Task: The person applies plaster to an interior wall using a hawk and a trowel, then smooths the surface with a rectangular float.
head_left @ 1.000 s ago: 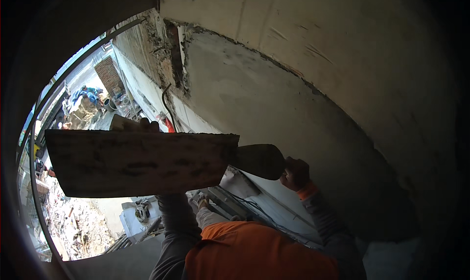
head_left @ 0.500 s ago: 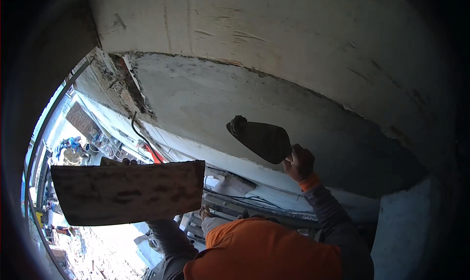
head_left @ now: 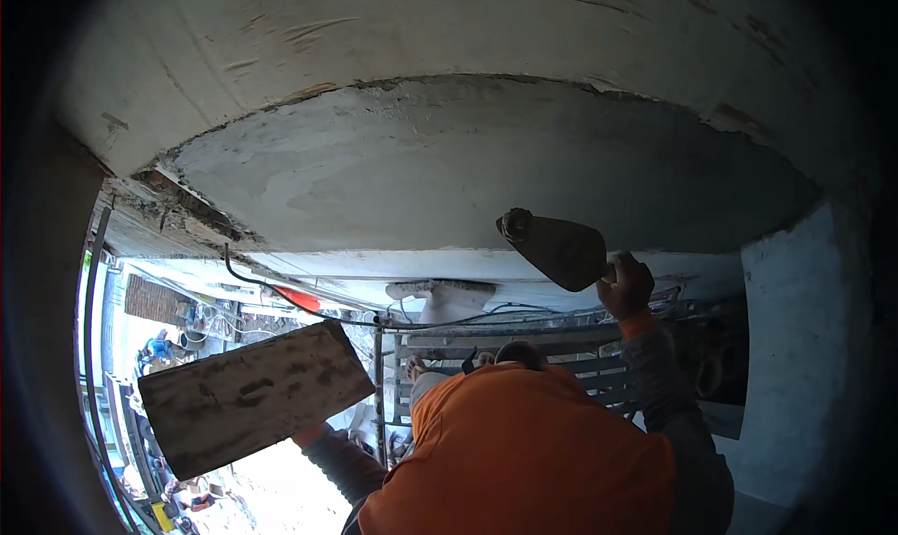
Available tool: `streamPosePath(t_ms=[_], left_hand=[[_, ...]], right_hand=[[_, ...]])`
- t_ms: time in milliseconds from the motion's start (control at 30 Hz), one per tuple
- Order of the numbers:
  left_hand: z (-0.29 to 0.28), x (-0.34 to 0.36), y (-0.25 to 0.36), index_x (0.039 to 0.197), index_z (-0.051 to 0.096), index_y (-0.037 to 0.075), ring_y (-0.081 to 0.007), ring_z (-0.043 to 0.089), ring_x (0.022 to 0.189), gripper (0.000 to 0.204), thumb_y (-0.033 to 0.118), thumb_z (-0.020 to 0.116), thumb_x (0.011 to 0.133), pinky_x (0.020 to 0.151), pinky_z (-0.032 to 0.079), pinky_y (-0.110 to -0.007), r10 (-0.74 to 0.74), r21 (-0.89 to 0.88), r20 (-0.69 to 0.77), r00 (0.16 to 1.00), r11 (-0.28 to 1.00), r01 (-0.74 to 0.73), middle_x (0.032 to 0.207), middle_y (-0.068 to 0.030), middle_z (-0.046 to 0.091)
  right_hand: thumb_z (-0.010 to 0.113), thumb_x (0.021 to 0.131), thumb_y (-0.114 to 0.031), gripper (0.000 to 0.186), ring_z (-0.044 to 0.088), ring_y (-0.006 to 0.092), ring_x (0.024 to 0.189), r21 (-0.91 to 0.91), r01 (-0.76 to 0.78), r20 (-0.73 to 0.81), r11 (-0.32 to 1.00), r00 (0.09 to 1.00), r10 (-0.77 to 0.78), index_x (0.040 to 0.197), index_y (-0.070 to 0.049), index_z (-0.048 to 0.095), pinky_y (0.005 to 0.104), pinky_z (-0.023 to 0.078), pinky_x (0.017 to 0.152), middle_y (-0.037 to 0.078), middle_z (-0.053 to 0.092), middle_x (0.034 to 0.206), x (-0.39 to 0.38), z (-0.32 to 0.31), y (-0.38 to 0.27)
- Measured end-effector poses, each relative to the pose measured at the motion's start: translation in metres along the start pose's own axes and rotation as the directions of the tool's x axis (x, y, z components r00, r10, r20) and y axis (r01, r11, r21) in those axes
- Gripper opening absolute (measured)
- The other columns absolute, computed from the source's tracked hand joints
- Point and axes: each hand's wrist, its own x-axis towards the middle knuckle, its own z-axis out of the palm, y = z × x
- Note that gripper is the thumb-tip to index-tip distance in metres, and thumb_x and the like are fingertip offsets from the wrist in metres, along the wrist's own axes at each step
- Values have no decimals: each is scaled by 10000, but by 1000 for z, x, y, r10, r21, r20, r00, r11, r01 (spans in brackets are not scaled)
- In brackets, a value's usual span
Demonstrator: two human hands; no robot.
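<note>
Plaster [head_left: 412, 175], trowel [head_left: 564, 254] in right hand [head_left: 628, 287]

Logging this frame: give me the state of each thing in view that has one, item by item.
Right hand: closed on the trowel handle
Trowel: raised, apart from the board
Dark lump: stuck at the trowel's tip
Left hand: mostly hidden behind the board
Board: tilted, smudged
Grey wall patch: ragged along its upper edge

You've got daylight lower left: pale ground [head_left: 292, 486] blown out, brown rectangular board [head_left: 253, 399] shaded, grey plastered wall [head_left: 449, 170] darker rightward. Edges bend, corners black.
</note>
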Motion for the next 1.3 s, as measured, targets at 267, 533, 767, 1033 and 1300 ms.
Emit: streamPosePath(t_ms=[267,533,767,1033,1300], left_hand=[[30,63,-3,1322,446,16,-299,574,1079,501,361,481,960,921,481,-456,51,252,269,962,960,-121,1288,-147,532],[83,116,-21,1265,509,24,-267,616,1003,473,312,594,900,827,538,-396,-9,746,437,899,562,-357,1167,-178,594],[78,138,-45,1187,467,10,-271,582,995,503,106,703,753,868,479,-372,-114,641,679,725,573,-510,1106,-137,566],[135,144,-23,1183,471,14,-237,539,1069,501,70,732,759,946,425,-369,-75,537,774,629,604,-589,1126,-113,549],[130,170,-31,1156,475,11,-229,533,1043,455,32,700,762,929,431,-362,-50,506,752,657,683,-527,1096,-106,523]], right_hand=[[678,705,-231,189,579,331,649,-80,-226,85,971,969,232,793,-100,573,449,440,569,88,561,743,-127,-18,28],[660,787,-329,250,604,356,683,-218,-632,206,744,715,668,817,-96,574,464,473,596,110,595,758,-266,-11,-27],[619,822,-361,321,628,338,820,-222,-790,388,571,466,795,1002,-95,611,447,506,702,124,646,885,-373,43,-84],[516,806,-273,367,605,380,877,-492,-614,610,617,263,748,1111,-76,568,471,502,783,176,611,989,-488,131,-87],[548,828,-318,408,565,413,994,-422,-770,671,479,90,736,1140,-54,535,492,461,885,228,570,1115,-484,159,-85]])
